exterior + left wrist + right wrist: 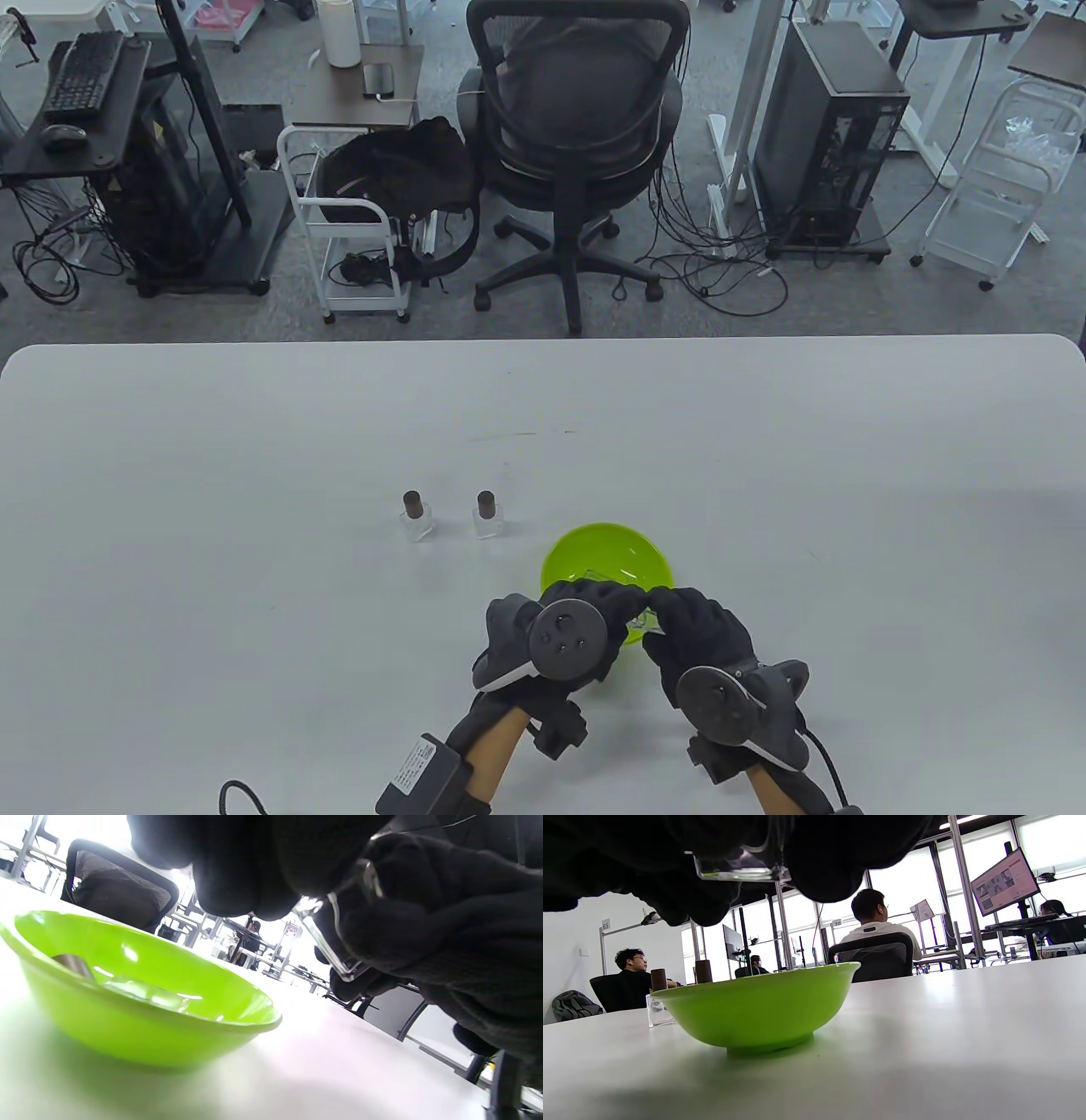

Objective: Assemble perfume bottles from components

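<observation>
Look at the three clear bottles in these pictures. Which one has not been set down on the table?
The clear bottle held between both hands, above the green bowl. The two capped bottles stand upright on the table.

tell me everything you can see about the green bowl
The green bowl is a glossy, lime-coloured, plastic-looking dish with a flared rim and a small foot, standing upright on the white table. It sits just beyond the two gloved hands, right of two capped glass bottles. Inside lie clear glassy pieces and what looks like a dark cylindrical cap. Neither hand clearly touches it.
</observation>
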`<state>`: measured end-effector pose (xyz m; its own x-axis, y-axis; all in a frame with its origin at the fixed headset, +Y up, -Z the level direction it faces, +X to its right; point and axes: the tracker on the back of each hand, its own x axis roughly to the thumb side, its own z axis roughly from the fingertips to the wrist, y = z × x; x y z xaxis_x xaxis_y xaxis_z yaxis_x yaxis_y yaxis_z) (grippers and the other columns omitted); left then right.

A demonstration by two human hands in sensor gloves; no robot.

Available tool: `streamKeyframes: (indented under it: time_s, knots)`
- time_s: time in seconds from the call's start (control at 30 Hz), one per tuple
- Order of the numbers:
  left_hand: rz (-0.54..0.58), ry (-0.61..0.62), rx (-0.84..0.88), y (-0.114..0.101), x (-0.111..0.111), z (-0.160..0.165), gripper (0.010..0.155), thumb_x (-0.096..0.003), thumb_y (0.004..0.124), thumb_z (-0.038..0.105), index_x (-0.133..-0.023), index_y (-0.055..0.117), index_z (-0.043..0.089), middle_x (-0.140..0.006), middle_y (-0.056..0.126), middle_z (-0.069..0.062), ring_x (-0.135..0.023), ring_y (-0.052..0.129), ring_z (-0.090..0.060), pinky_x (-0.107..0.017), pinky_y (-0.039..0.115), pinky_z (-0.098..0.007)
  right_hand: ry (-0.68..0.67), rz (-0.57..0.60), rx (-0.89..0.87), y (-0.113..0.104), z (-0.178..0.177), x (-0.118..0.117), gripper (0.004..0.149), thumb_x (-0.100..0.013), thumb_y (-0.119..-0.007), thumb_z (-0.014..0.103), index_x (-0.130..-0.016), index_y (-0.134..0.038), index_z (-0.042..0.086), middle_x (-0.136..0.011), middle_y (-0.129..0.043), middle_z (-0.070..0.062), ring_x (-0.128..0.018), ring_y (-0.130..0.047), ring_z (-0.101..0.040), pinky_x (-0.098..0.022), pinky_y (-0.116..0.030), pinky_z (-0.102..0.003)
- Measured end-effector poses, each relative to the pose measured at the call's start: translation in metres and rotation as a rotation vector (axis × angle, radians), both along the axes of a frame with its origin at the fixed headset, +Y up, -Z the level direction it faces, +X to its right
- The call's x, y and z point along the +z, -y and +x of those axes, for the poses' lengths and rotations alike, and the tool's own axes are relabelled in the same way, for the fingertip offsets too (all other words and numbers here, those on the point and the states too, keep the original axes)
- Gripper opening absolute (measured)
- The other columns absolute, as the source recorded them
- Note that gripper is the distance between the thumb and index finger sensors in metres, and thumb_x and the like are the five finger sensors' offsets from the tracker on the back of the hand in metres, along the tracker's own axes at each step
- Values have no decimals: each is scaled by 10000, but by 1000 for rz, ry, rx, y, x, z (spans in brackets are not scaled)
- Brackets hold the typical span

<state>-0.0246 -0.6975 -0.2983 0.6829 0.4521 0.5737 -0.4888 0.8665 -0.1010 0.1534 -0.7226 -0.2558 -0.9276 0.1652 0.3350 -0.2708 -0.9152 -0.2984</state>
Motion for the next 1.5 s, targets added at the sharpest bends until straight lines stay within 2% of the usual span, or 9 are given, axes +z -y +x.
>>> streamKeyframes:
  time_s: [0.17, 0.33, 0.5, 0.67, 0.9, 1.0, 1.1, 1.33, 1.5]
  knots:
    - [-135, -84, 155, 6, -8, -9, 496, -571, 667, 444, -986, 726, 180, -907, 927, -84, -741, 1004, -276, -627, 801, -386, -1, 14, 22, 0, -1, 1, 530, -539, -631, 380, -1036, -517, 235, -1000, -688, -109, -778, -868, -206, -678, -745, -458]
    - [-226, -81, 70, 5, -8, -3, 540, -587, 603, 456, -943, 776, 89, -722, 1020, -48, -578, 1049, -248, -535, 833, -368, -2, 42, 46, -1, -3, 3, 530, -538, -633, 378, -1035, -518, 235, -1000, -687, -109, -777, -867, -208, -679, -743, -460]
    - [-73, -36, -13, 1, -1, 4, 503, -540, 657, 356, -1010, 667, 178, -810, 936, -72, -678, 981, -253, -621, 775, -391, -8, 1, -7, -2, 0, 1, 530, -533, -642, 374, -1031, -529, 234, -997, -695, -111, -774, -869, -215, -677, -743, -463]
    - [64, -28, -66, -2, 5, 7, 435, -508, 716, 327, -939, 676, 279, -933, 874, -32, -791, 950, -268, -683, 753, -408, -11, -13, -11, -2, 1, 1, 533, -529, -646, 373, -1030, -536, 228, -998, -696, -109, -774, -871, -216, -676, -745, -463]
    - [-214, -49, 20, 5, -7, -2, 560, -564, 669, 434, -1035, 668, 130, -850, 948, -76, -694, 994, -292, -618, 779, -418, -5, 45, 61, -5, 0, 4, 528, -535, -637, 374, -1032, -520, 240, -1004, -684, -106, -785, -862, -211, -688, -738, -462]
    - [-244, -23, -4, 7, -9, -1, 550, -569, 643, 425, -1026, 690, 122, -835, 956, -70, -689, 995, -288, -617, 780, -416, -15, 26, 62, -4, -1, 3, 527, -533, -640, 373, -1031, -525, 241, -1003, -687, -107, -783, -863, -213, -687, -738, -465]
    - [-156, -18, -52, 5, -5, 4, 540, -551, 638, 382, -1022, 688, 124, -829, 943, -61, -703, 982, -269, -631, 771, -407, -18, 9, 46, -4, 0, 2, 527, -531, -641, 372, -1029, -528, 244, -1001, -691, -105, -781, -867, -210, -686, -742, -462]
    - [245, -54, -230, 1, 12, 17, 530, -493, 642, 377, -990, 703, 205, -812, 945, 10, -687, 989, -188, -628, 788, -343, -34, -46, -38, -8, 7, 0, 527, -525, -650, 372, -1024, -548, 234, -990, -710, -110, -766, -880, -216, -673, -751, -464]
    - [269, -43, -205, -1, 9, 19, 529, -523, 683, 441, -1018, 676, 253, -953, 885, 29, -815, 953, -219, -682, 760, -390, -5, -61, -41, -9, 14, -4, 528, -528, -648, 375, -1026, -551, 231, -991, -713, -110, -762, -884, -213, -666, -757, -463]
